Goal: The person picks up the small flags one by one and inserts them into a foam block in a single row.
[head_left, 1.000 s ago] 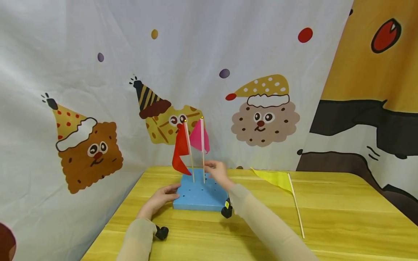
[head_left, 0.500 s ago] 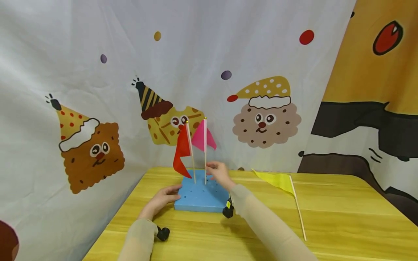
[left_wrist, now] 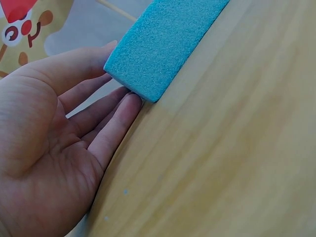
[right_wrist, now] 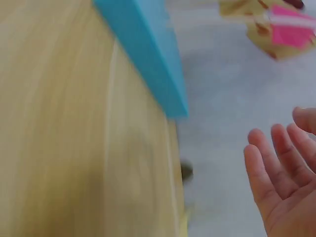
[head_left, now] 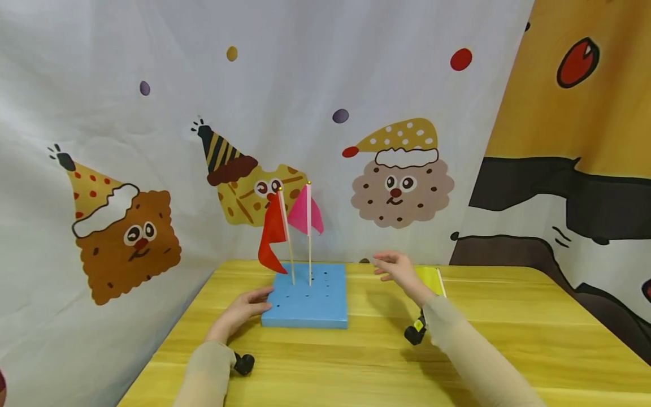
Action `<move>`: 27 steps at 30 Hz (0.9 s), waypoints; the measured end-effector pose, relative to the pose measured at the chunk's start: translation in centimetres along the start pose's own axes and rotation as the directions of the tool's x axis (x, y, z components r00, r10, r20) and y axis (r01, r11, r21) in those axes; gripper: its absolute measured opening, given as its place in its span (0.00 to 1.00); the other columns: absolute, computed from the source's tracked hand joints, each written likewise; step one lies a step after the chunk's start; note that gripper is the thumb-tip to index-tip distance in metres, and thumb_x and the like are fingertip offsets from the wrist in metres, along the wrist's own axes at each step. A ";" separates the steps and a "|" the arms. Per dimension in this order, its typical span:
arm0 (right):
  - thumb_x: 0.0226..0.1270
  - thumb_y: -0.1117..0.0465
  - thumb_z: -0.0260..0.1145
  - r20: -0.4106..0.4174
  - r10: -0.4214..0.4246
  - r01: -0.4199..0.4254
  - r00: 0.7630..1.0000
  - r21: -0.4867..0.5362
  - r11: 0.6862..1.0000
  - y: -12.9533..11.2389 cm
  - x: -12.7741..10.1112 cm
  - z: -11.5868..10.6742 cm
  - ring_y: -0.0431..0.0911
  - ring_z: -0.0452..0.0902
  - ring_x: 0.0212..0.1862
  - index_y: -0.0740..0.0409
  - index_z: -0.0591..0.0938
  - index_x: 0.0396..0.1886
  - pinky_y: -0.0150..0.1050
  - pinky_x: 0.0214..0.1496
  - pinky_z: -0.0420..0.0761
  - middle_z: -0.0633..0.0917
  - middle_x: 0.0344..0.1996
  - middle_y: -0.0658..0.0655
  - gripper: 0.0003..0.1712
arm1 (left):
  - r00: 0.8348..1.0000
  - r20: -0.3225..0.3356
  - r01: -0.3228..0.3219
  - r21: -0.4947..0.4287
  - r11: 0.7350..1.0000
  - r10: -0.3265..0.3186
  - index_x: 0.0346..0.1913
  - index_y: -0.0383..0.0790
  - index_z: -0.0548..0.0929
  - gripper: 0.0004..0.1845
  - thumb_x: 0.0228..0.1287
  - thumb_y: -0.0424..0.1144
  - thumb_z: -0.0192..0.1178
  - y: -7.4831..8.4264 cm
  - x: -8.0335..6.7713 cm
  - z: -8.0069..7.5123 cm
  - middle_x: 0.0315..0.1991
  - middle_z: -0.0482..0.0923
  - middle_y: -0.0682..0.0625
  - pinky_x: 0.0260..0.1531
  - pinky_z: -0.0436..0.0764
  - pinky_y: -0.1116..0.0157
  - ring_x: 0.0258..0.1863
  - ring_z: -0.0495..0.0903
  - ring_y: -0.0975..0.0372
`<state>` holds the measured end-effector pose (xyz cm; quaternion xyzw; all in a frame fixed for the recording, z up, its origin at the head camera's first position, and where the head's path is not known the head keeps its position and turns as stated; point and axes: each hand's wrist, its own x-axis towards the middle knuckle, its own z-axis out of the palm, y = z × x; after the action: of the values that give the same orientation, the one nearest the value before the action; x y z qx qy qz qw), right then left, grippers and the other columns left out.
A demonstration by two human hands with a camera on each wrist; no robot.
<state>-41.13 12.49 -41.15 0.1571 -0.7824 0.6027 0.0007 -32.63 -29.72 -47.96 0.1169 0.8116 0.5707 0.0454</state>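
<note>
The right hand (head_left: 399, 270) has let go of the pink flag (head_left: 306, 217), now planted in the block (head_left: 307, 295), and hovers empty near the yellow flag (head_left: 430, 279); the left hand (head_left: 243, 308) steadies the block, fingers flat.

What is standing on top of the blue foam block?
On the blue foam block stand a red flag and a pink flag, their sticks in its holes. How deep they go is hidden.
</note>
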 end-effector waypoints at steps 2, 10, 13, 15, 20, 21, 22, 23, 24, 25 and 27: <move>0.70 0.55 0.64 -0.020 0.028 -0.028 0.999 -0.034 0.999 1.0 -1.2 -2.5 0.53 0.83 0.43 0.68 0.78 0.57 0.44 0.41 0.84 0.82 0.49 0.65 0.23 | 1.000 0.002 -0.001 -0.001 1.000 0.001 0.71 0.36 0.67 0.32 0.68 0.42 0.61 0.0 -0.1 -0.1 0.70 0.62 0.36 0.62 0.69 0.49 0.64 0.68 0.44; 0.69 0.55 0.64 -0.055 0.136 -0.142 0.989 -0.123 0.982 4.3 -5.7 -10.5 0.56 0.83 0.41 0.72 0.77 0.57 0.46 0.40 0.84 0.82 0.47 0.68 0.26 | 1.000 -0.008 0.011 0.008 1.000 -0.011 0.72 0.36 0.66 0.32 0.68 0.42 0.61 0.3 -0.3 0.1 0.70 0.62 0.36 0.62 0.68 0.48 0.64 0.68 0.44; 0.69 0.57 0.64 -0.069 0.192 -0.200 0.979 -0.140 0.970 5.1 -7.1 -12.1 0.52 0.84 0.35 0.75 0.76 0.56 0.43 0.36 0.84 0.84 0.41 0.65 0.26 | 1.000 -0.008 0.020 0.015 1.000 -0.020 0.72 0.37 0.66 0.32 0.68 0.42 0.61 0.3 -0.2 0.2 0.70 0.62 0.35 0.62 0.69 0.49 0.66 0.66 0.44; 0.68 0.59 0.64 -0.067 0.221 -0.229 0.973 -0.156 0.961 5.6 -7.8 -12.8 0.49 0.82 0.30 0.77 0.76 0.54 0.41 0.32 0.83 0.85 0.36 0.61 0.25 | 1.000 -0.010 0.024 0.012 1.000 -0.023 0.72 0.38 0.66 0.32 0.68 0.42 0.61 0.3 -0.3 0.3 0.70 0.61 0.34 0.61 0.69 0.48 0.67 0.64 0.43; 0.65 0.61 0.66 -0.059 0.293 -0.298 0.954 -0.234 0.925 6.2 -9.1 -13.9 0.46 0.77 0.25 0.74 0.81 0.44 0.40 0.27 0.80 0.82 0.26 0.56 0.18 | 0.999 -0.027 0.032 0.009 0.999 -0.031 0.71 0.39 0.68 0.32 0.67 0.41 0.63 0.0 -0.1 0.4 0.69 0.62 0.34 0.61 0.69 0.49 0.67 0.62 0.43; 0.65 0.61 0.67 -0.056 0.304 -0.308 0.951 -0.251 0.917 6.3 -9.3 -14.0 0.46 0.77 0.24 0.73 0.82 0.42 0.40 0.27 0.80 0.81 0.25 0.56 0.16 | 0.999 -0.030 0.033 0.009 0.999 -0.033 0.71 0.39 0.68 0.32 0.66 0.41 0.63 0.0 -0.1 0.5 0.69 0.63 0.34 0.61 0.69 0.49 0.67 0.62 0.43; 0.64 0.61 0.67 -0.059 0.317 -0.321 0.946 -0.268 0.908 6.3 -9.4 -14.0 0.46 0.75 0.24 0.71 0.82 0.40 0.40 0.27 0.79 0.80 0.24 0.55 0.15 | 0.999 -0.031 0.034 0.010 0.999 -0.034 0.71 0.40 0.68 0.32 0.66 0.42 0.63 0.0 -0.1 0.5 0.69 0.63 0.34 0.61 0.69 0.49 0.67 0.62 0.43; 0.63 0.61 0.68 -0.059 0.328 -0.330 0.943 -0.283 0.900 6.2 -9.6 -14.0 0.45 0.74 0.23 0.70 0.83 0.38 0.40 0.26 0.79 0.80 0.22 0.55 0.14 | 0.999 -0.031 0.035 0.007 0.999 -0.035 0.71 0.40 0.68 0.32 0.66 0.42 0.63 0.0 0.0 0.5 0.69 0.63 0.34 0.62 0.69 0.49 0.68 0.62 0.43; 0.63 0.60 0.69 -0.059 0.335 -0.337 0.940 -0.302 0.892 6.2 -9.7 -14.0 0.45 0.73 0.22 0.69 0.83 0.35 0.39 0.25 0.78 0.78 0.21 0.55 0.13 | 0.999 -0.029 0.037 0.005 0.999 -0.037 0.71 0.40 0.68 0.32 0.66 0.42 0.63 -0.1 0.0 0.5 0.69 0.62 0.35 0.62 0.69 0.49 0.68 0.62 0.43; 0.62 0.59 0.70 -0.060 0.338 -0.339 0.939 -0.321 0.884 6.2 -9.8 -14.0 0.44 0.72 0.20 0.67 0.83 0.33 0.38 0.23 0.77 0.77 0.19 0.54 0.13 | 0.999 -0.029 0.039 0.001 0.999 -0.039 0.71 0.40 0.68 0.32 0.66 0.42 0.63 -0.1 0.0 0.5 0.69 0.62 0.34 0.62 0.69 0.49 0.68 0.62 0.43; 0.59 0.58 0.72 -0.057 0.337 -0.335 0.940 -0.358 0.872 6.2 -9.8 -13.8 0.42 0.67 0.16 0.63 0.81 0.25 0.36 0.19 0.73 0.74 0.15 0.52 0.13 | 0.999 -0.026 0.044 0.000 0.999 -0.044 0.71 0.40 0.68 0.32 0.66 0.41 0.63 -0.1 0.0 0.5 0.69 0.62 0.34 0.62 0.69 0.49 0.68 0.62 0.43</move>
<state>-35.93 29.34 -45.09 0.0180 -0.8953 0.4383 -0.0777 -32.57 -29.30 -48.22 0.0917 0.8147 0.5707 0.0474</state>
